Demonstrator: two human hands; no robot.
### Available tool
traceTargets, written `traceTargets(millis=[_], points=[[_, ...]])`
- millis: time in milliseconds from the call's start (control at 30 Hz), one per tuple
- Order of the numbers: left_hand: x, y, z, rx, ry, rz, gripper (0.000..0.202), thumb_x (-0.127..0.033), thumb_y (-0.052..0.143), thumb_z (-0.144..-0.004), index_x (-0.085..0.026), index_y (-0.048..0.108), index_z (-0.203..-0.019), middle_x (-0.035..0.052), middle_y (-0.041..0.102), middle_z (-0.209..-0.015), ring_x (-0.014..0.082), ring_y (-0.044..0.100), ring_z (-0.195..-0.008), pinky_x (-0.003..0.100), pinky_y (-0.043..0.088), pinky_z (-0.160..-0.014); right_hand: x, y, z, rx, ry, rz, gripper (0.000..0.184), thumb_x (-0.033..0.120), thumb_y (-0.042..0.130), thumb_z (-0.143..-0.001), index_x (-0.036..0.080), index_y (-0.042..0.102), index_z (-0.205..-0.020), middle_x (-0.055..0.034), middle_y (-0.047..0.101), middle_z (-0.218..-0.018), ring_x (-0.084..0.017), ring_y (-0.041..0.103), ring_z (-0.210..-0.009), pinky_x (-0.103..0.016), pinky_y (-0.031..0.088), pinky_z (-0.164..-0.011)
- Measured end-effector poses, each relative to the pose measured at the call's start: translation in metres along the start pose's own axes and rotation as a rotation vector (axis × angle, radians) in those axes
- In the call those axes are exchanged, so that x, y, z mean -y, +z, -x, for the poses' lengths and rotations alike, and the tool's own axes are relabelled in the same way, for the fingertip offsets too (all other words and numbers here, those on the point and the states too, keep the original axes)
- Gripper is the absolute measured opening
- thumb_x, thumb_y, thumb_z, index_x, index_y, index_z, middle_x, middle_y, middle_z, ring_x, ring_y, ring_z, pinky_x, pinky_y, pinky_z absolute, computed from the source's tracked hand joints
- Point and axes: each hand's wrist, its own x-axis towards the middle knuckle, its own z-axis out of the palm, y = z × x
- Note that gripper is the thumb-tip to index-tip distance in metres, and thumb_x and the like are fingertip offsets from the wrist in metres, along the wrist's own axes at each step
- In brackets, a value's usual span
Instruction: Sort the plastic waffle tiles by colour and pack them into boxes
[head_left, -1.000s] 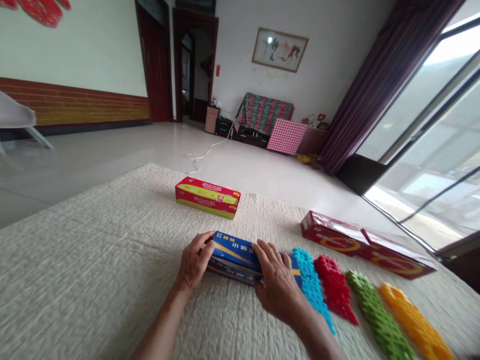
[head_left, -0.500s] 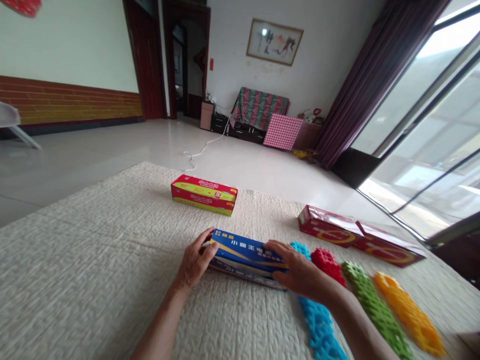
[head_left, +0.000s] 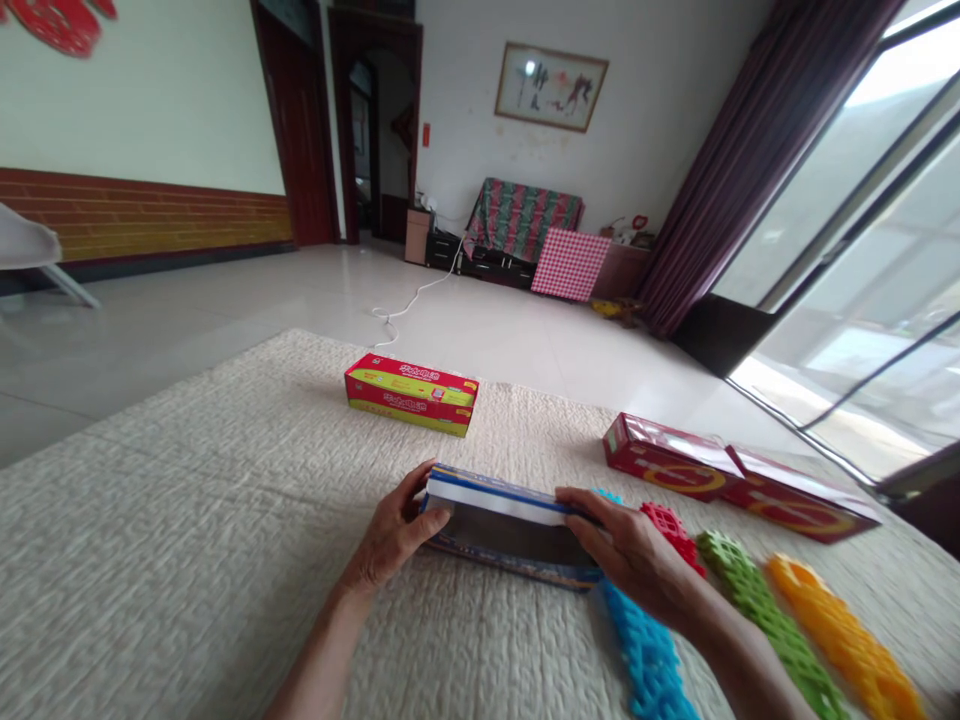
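Observation:
A blue cardboard box (head_left: 495, 497) lies on the cream quilted cover in front of me, its lid raised so the dark inside shows along the near side. My left hand (head_left: 397, 532) grips its left end, thumb over the near edge and fingers behind. At the right end, my right hand (head_left: 630, 545) holds the lid and corner, thumb at the opening. Just right of the box runs a strip of blue plastic lattice pieces (head_left: 645, 650), partly covered by my right hand and forearm. Nothing can be made out inside the box.
Beyond the blue box stands a red and yellow box (head_left: 411, 396). Two dark red boxes (head_left: 667, 460) lie end to end at the right. Red (head_left: 673, 537), green (head_left: 769, 615) and yellow lattice strips (head_left: 844, 635) lie side by side. A white cable (head_left: 409, 305) trails across the floor.
The blue box's lid has swung up from nearly closed, exposing the inside. My right hand has shifted slightly right with it, while my left hand stays at the left end.

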Motion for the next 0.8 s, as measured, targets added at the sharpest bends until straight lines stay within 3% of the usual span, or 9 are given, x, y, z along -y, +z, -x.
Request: traceTargets(millis=[67, 200, 333, 433, 567, 633, 800], points=[[-0.001, 0.0, 0.0, -0.013, -0.004, -0.013, 0.07, -0.043, 0.067, -0.074, -0.015, 0.047, -0.135, 0.0124, 0.061, -0.127, 0.0263, 0.064, -0.106, 0.035, 0.054, -0.087, -0.008, -0.004, -0.007, -0.084, 0.064, -0.044, 0.03, 0.046, 0.051, -0.09, 0.023, 0.065, -0.103, -0.0015, 0.072, -0.085, -0.015, 0.067, -0.071, -0.027, 0.053, -0.064], [0.001, 0.0, 0.0, -0.032, -0.01, -0.05, 0.067, -0.043, 0.064, -0.076, -0.016, 0.048, -0.135, 0.0131, 0.058, -0.132, 0.0264, 0.063, -0.108, 0.032, 0.054, -0.086, -0.03, 0.004, -0.027, -0.425, 0.186, -0.016, 0.039, 0.057, 0.057, -0.08, 0.02, 0.064, -0.089, -0.0019, 0.068, -0.074, -0.016, 0.063, -0.064, -0.029, 0.05, -0.061], [0.004, -0.001, 0.0, -0.024, -0.015, -0.051, 0.07, -0.044, 0.064, -0.076, -0.016, 0.046, -0.137, 0.013, 0.056, -0.134, 0.0263, 0.061, -0.11, 0.031, 0.053, -0.086, -0.037, 0.022, -0.046, -0.683, 0.272, 0.116, 0.041, 0.06, 0.055, -0.079, 0.021, 0.061, -0.09, -0.0051, 0.068, -0.083, -0.021, 0.063, -0.074, -0.034, 0.049, -0.068], [0.004, -0.001, -0.001, -0.02, -0.019, -0.044, 0.07, -0.045, 0.065, -0.076, -0.016, 0.046, -0.137, 0.0132, 0.056, -0.133, 0.0269, 0.061, -0.11, 0.032, 0.053, -0.087, -0.034, 0.031, -0.054, -0.82, 0.297, 0.158, 0.038, 0.06, 0.057, -0.078, 0.021, 0.057, -0.079, -0.009, 0.067, -0.099, -0.025, 0.062, -0.088, -0.037, 0.048, -0.073], [0.005, -0.001, -0.001, -0.011, -0.021, -0.024, 0.07, -0.045, 0.065, -0.076, -0.016, 0.046, -0.137, 0.0131, 0.056, -0.134, 0.0274, 0.06, -0.112, 0.032, 0.053, -0.087, -0.029, 0.033, -0.051, -0.781, 0.228, 0.084, 0.038, 0.053, 0.051, -0.085, 0.022, 0.054, -0.065, -0.0077, 0.066, -0.095, -0.023, 0.061, -0.089, -0.038, 0.046, -0.078], [0.006, -0.001, -0.001, -0.011, -0.023, -0.02, 0.07, -0.045, 0.066, -0.076, -0.016, 0.045, -0.137, 0.0126, 0.055, -0.134, 0.0273, 0.06, -0.113, 0.031, 0.052, -0.088, -0.031, 0.031, -0.045, -0.735, 0.186, 0.04, 0.032, 0.05, 0.051, -0.086, 0.022, 0.058, -0.072, -0.007, 0.066, -0.097, -0.021, 0.062, -0.09, -0.036, 0.048, -0.079], [0.007, -0.001, -0.001, -0.037, -0.039, -0.022, 0.072, -0.045, 0.068, -0.075, -0.016, 0.046, -0.137, 0.0115, 0.058, -0.131, 0.0275, 0.059, -0.114, 0.031, 0.052, -0.088, -0.041, 0.03, -0.036, -0.571, 0.14, -0.298, 0.022, 0.037, 0.057, -0.076, 0.023, 0.056, -0.093, -0.0099, 0.055, -0.13, -0.023, 0.057, -0.112, -0.034, 0.049, -0.08]])
